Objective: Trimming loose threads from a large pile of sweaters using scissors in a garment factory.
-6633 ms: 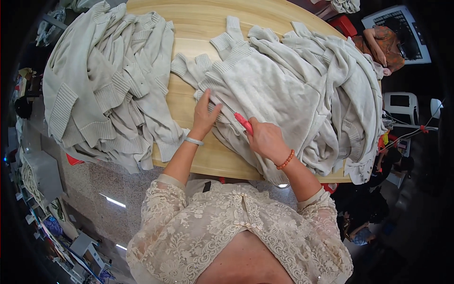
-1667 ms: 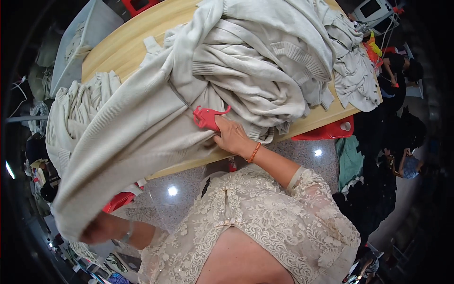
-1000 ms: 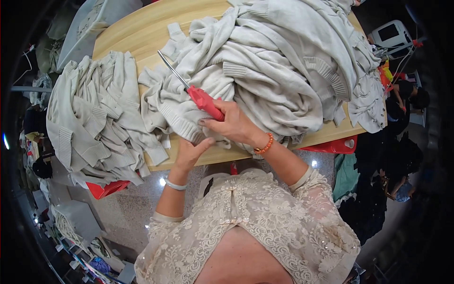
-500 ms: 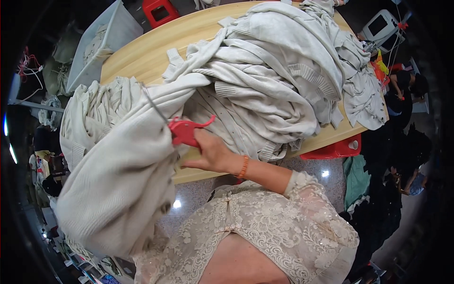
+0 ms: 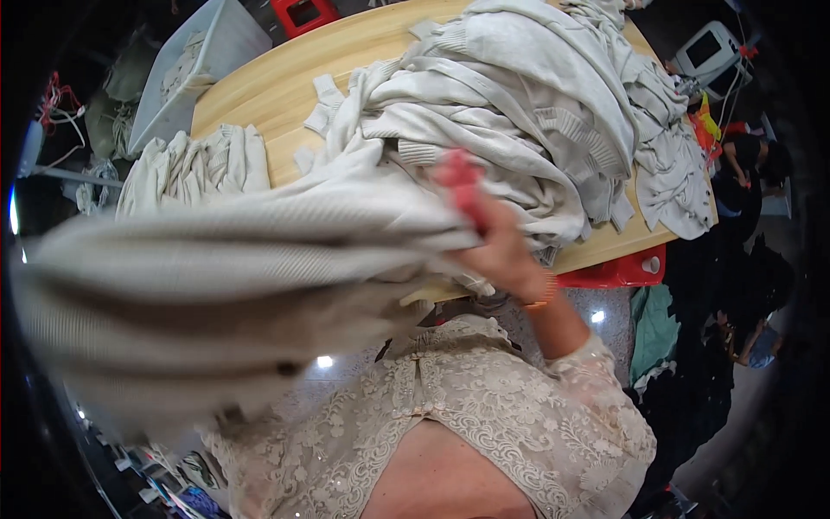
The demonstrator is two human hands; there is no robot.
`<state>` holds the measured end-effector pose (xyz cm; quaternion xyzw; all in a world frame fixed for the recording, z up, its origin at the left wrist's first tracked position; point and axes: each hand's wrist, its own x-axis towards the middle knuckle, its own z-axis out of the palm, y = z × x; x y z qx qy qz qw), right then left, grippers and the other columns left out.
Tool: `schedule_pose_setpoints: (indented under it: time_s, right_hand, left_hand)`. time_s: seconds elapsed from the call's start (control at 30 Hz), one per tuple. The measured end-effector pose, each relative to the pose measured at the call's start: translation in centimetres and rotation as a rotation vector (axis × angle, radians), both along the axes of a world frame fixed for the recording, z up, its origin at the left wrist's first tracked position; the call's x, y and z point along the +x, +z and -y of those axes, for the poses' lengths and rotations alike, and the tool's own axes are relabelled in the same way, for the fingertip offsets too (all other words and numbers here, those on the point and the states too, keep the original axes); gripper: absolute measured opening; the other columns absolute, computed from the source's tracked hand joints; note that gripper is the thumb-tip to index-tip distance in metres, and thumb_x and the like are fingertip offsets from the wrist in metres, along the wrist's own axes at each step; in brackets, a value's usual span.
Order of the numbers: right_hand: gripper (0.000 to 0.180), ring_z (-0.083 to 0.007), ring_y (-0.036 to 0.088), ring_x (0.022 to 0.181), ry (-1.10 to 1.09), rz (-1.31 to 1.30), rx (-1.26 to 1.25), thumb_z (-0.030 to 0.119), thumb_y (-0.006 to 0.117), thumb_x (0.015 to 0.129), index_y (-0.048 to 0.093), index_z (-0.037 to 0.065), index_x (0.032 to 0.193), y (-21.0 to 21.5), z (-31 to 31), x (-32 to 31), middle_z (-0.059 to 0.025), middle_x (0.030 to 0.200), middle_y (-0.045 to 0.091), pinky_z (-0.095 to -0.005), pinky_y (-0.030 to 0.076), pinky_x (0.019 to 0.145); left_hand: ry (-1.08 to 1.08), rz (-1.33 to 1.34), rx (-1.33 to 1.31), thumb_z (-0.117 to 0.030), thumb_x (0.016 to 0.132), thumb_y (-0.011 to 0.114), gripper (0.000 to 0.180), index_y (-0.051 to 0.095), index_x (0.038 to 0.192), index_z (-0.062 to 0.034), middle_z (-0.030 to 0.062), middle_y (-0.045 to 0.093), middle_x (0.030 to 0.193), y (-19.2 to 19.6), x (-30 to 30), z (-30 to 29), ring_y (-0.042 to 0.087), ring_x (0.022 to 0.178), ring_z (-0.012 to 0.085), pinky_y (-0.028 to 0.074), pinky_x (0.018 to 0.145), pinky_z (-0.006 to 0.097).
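Note:
A cream knit cardigan (image 5: 216, 259) is stretched across the left side of the view, blurred by motion. It has ribbing, and dark buttons show along its lower edge. My right hand (image 5: 497, 251), wearing an orange bracelet, is closed around red-handled scissors (image 5: 462, 177) and against the cardigan's right end. The scissors are smeared, and their blades cannot be made out now. My left hand is hidden, with the cardigan covering that side. Behind my right hand a large heap of cream knitwear (image 5: 519, 112) lies on the wooden table (image 5: 285, 78).
A smaller pile of knitwear (image 5: 199, 169) lies at the table's left end, beside a white plastic bin (image 5: 220, 48). Red stools (image 5: 303, 16) stand beyond the table, and another red seat (image 5: 614, 270) is under its near right edge. Black cloth (image 5: 718, 346) is heaped at right.
My right hand has moved right and up with the scissors, pulling the cardigan across. The cardigan has swung from hanging down to lying stretched sideways. The view has shifted slightly.

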<state>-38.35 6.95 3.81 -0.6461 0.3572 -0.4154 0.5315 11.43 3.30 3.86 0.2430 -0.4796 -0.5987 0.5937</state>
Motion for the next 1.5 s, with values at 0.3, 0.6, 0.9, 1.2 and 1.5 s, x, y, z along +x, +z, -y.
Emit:
schedule_pose_setpoints:
  time_s: [0.3,0.6,0.9,1.2,1.5]
  right_hand:
    - [0.033,-0.0375,0.064,0.075,-0.611,-1.010,-0.123,0.021,0.070,0.082,0.062,0.001,0.107,-5.3,3.2,-11.2,-0.0216,0.082,0.065,-0.0447,0.048,0.067]
    - [0.028,-0.0437,0.056,0.095,-0.426,-1.183,-0.144,0.009,0.066,0.082,0.046,0.001,0.101,-7.2,-4.5,-6.9,-0.0208,0.114,0.047,-0.0516,0.047,0.073]
    - [0.029,-0.0402,0.058,0.079,-0.153,-0.849,-0.098,0.008,0.065,0.081,0.046,0.004,0.103,-8.0,-3.4,-1.2,-0.0195,0.083,0.058,-0.0468,0.045,0.070]
    - [0.033,-0.0395,0.061,0.078,0.030,-0.794,-0.017,0.003,0.061,0.081,0.045,0.005,0.109,-7.6,-2.1,0.2,-0.0186,0.086,0.062,-0.0450,0.047,0.067]
    - [0.032,-0.0383,0.062,0.074,0.140,-0.938,0.006,0.006,0.059,0.083,0.044,0.008,0.111,-7.3,-1.6,1.6,-0.0164,0.079,0.063,-0.0456,0.047,0.065]
  left_hand:
    - [0.177,-0.041,0.528,-0.043,0.098,0.044,0.052,0.045,0.136,-0.0080,0.0045,0.063,0.108,-3.5,-15.6,11.0,0.060,0.095,0.0161,0.047,0.092,0.039]
    - [0.669,0.832,0.381,-0.023,0.075,0.077,0.065,0.049,0.128,-0.0003,0.0104,0.060,0.101,-20.8,-16.0,1.5,0.058,0.088,0.0202,0.047,0.081,0.033]
    - [0.966,1.199,0.047,-0.017,0.079,0.070,0.053,0.051,0.127,-0.0026,0.0169,0.057,0.109,-17.9,-23.2,-3.4,0.052,0.103,0.0329,0.040,0.092,0.043]
    - [0.084,0.187,0.656,-0.014,0.093,0.056,0.030,0.054,0.120,-0.0009,-0.0044,0.059,0.079,-19.4,-24.8,-9.3,0.051,0.067,0.0030,0.042,0.059,0.020]
    - [0.628,0.447,0.486,-0.012,0.080,0.073,0.070,0.033,0.136,0.0003,0.0146,0.059,0.106,-19.9,-21.3,0.5,0.060,0.090,0.0173,0.051,0.076,0.030]
